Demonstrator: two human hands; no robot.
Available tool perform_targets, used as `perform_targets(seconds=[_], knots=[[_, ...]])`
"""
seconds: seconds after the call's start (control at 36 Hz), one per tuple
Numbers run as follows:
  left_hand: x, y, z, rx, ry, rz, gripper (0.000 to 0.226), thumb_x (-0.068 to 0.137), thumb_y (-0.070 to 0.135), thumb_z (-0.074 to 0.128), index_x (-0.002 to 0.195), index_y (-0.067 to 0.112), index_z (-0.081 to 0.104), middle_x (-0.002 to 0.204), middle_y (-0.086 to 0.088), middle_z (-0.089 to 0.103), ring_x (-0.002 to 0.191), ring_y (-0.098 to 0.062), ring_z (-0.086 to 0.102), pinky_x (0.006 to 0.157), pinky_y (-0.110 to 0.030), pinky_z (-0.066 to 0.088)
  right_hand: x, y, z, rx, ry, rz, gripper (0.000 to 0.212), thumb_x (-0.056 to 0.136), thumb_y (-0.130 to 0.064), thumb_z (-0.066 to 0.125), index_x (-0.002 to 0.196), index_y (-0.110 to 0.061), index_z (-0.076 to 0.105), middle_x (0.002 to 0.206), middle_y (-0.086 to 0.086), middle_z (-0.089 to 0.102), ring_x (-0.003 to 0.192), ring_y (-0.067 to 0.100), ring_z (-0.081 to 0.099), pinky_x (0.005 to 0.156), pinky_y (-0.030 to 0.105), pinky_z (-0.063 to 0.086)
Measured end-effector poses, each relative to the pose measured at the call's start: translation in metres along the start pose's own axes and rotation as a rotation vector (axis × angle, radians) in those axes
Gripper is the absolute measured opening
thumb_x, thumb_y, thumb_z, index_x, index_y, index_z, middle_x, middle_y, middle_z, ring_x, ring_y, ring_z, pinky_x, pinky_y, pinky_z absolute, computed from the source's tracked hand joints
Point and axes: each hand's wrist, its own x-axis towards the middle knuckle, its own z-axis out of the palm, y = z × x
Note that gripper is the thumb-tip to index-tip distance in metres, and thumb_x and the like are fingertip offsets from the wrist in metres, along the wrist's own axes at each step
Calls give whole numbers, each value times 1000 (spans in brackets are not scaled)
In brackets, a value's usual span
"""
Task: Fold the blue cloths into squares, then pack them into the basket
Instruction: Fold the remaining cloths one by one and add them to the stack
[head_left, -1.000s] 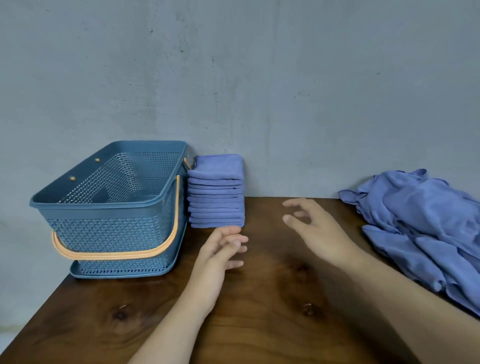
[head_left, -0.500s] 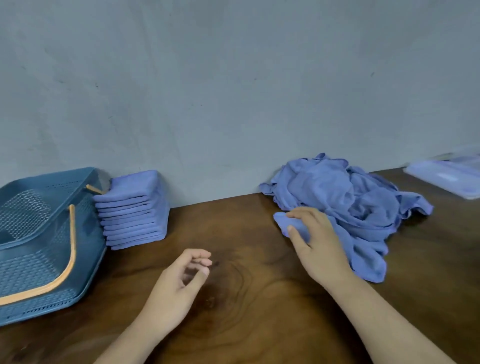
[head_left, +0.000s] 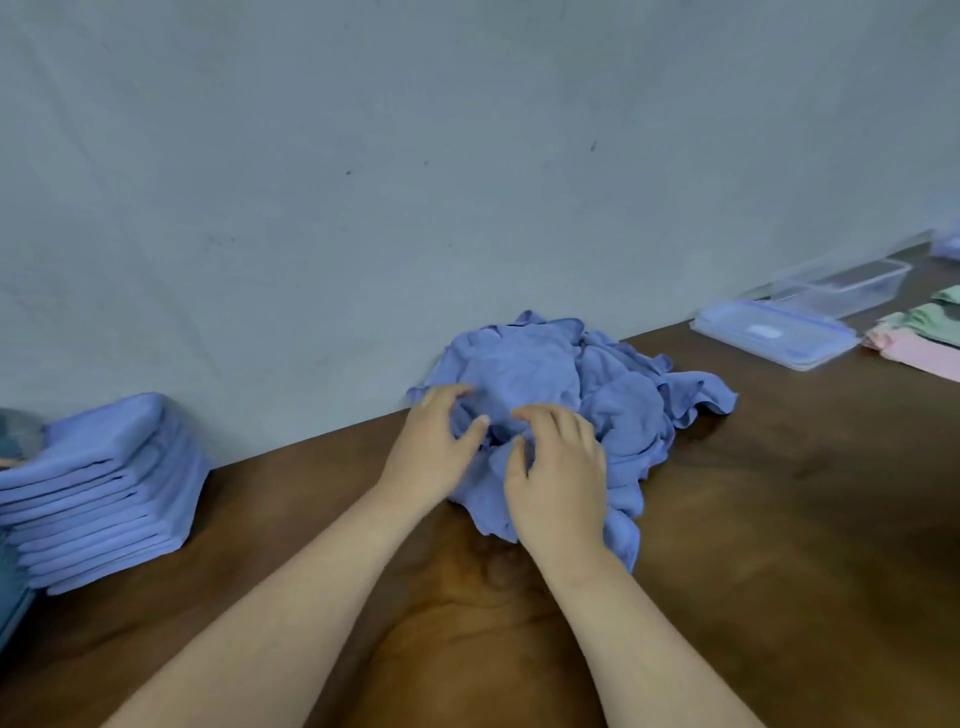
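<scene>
left grip (head_left: 431, 452) now on cloth pile (head_left: 597, 379), beside right grip (head_left: 558, 467)

Clear container (head_left: 841, 286), flat lid (head_left: 774, 335), pink and green cloths (head_left: 924, 340) on wooden table (head_left: 779, 519)

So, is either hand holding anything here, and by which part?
Both. The left hand and right hand each grip the cloth pile at its near left edge, fingers curled into the bunched fabric.

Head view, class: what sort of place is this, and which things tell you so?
Probably a plain packing station: a wooden table against a bare grey wall, a stack of folded blue cloths, a heap of unfolded cloths, and clear plastic boxes further along.
</scene>
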Motion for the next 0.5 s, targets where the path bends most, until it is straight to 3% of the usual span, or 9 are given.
perform_targets(seconds=[0.08,0.14,0.17,0.22,0.25,0.33,0.5], knots=[[52,12,13,122,-23,-79,77,95,66,59,158,24,41,161,1,41,149,-23,36,118,-47,40,-2,2,3,-42,-5,-29,29,99,-23,58,126,-30,63,129,-12,62,127,15,52,105,42,45],[73,17,19,194,-62,-130,71,95,65,62,151,24,48,155,1,47,148,-26,36,118,-51,38,-3,6,5,-58,-12,-22,29,99,-24,58,127,-31,63,129,-13,61,128,15,51,107,43,44],[80,17,20,214,-46,-126,55,95,60,64,138,25,58,144,2,55,141,-26,44,114,-51,41,-4,7,6,-57,-8,-14,29,98,-24,59,126,-31,63,129,-13,61,128,15,51,108,43,44],[87,17,17,214,41,-86,22,98,46,66,105,25,63,114,7,64,116,-24,59,102,-47,48,-4,6,7,-54,2,-7,29,98,-25,60,126,-30,64,129,-12,62,129,15,51,109,43,44],[89,16,13,168,87,-78,18,101,40,64,97,22,60,103,6,65,103,-24,62,94,-46,51,-4,6,7,-55,1,-13,28,98,-25,60,126,-30,64,129,-13,61,130,15,50,110,43,43],[87,23,-3,-54,229,-83,19,107,30,55,99,13,54,86,0,61,77,-19,58,68,-38,45,-1,9,2,-52,0,-43,29,97,-26,59,125,-31,63,130,-13,60,130,15,50,112,42,41],[43,24,-76,-262,560,-113,17,110,27,50,105,11,49,77,3,50,53,3,45,51,-13,36,-2,7,-3,-7,-6,-123,32,99,-26,63,130,-28,62,136,-10,57,132,17,50,114,42,41]])
